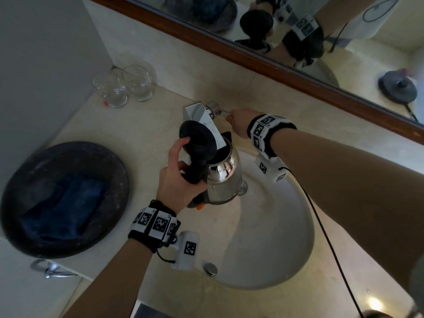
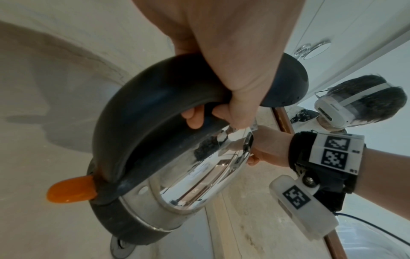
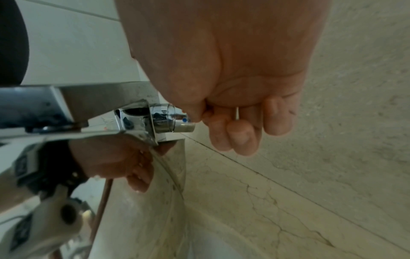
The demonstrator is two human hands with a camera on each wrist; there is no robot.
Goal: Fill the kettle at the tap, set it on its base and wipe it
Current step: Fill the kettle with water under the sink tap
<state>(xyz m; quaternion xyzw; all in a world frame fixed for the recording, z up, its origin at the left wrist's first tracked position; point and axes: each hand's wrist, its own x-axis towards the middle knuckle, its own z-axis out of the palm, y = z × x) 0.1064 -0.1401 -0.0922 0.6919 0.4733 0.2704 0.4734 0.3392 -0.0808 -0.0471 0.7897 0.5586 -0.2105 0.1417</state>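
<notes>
A chrome kettle (image 1: 226,177) with a black handle hangs tilted over the sink basin (image 1: 282,226). My left hand (image 1: 176,180) grips the handle (image 2: 137,113), and the thumb props the black lid (image 1: 197,138) open. The square tap spout (image 1: 202,119) reaches into the kettle's mouth. At the tap's side, my right hand (image 1: 237,122) curls its thumb and fingers (image 3: 241,135) on the tip of the chrome lever (image 3: 170,121). Whether water runs is hidden. An orange switch (image 2: 71,191) sticks out below the handle. A folded blue cloth (image 1: 62,207) lies on a dark round tray (image 1: 27,180).
Two empty glasses (image 1: 125,86) stand in the back left corner of the marble counter. The mirror (image 1: 344,53) behind the tap reflects a black round kettle base (image 1: 398,87). A drain plug (image 1: 211,269) sits at the basin's near rim. A black cable (image 1: 321,226) trails from my right wrist.
</notes>
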